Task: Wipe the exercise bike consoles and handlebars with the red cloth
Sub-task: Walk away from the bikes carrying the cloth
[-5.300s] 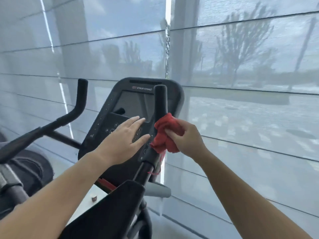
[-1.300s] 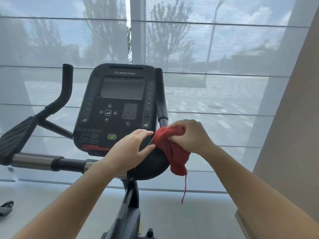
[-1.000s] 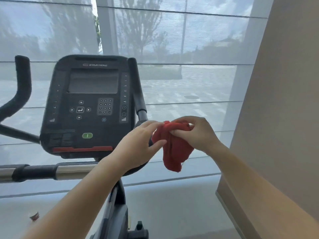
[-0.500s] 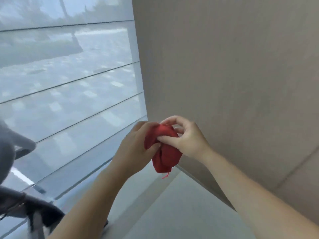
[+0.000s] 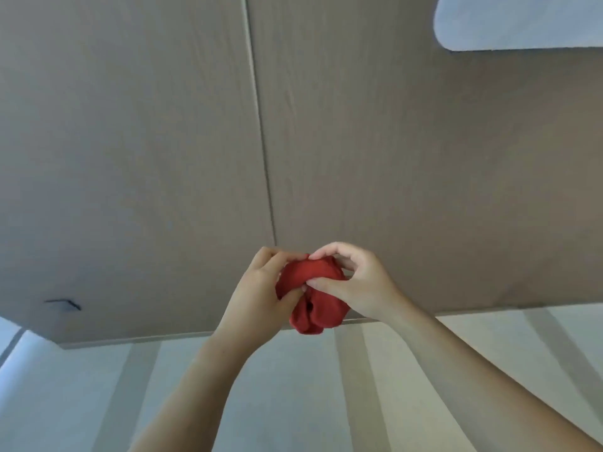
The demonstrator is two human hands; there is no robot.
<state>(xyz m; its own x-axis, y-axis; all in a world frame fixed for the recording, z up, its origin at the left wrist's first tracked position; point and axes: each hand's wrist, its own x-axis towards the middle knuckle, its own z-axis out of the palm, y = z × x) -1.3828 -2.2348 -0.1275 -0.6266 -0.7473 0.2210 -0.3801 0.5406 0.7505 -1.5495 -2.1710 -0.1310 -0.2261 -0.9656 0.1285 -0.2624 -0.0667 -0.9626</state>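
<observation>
The red cloth [image 5: 316,300] is bunched into a ball between both hands, held in the air in front of a wall. My left hand [image 5: 257,296] grips its left side with thumb and curled fingers. My right hand [image 5: 354,283] pinches its top and right side. A fold of cloth hangs below the hands. No exercise bike, console or handlebar is in view.
A brown wood-grain wall panel [image 5: 163,141] with a vertical seam fills most of the view. Pale floor [image 5: 326,386] with light stripes lies below it. A bright rounded shape [image 5: 522,21] shows at the top right. A dark mark [image 5: 63,304] sits low on the wall at left.
The view has swung right, away from the bike and the window, to the wall. Both hands left the handlebar and closed together round the cloth.
</observation>
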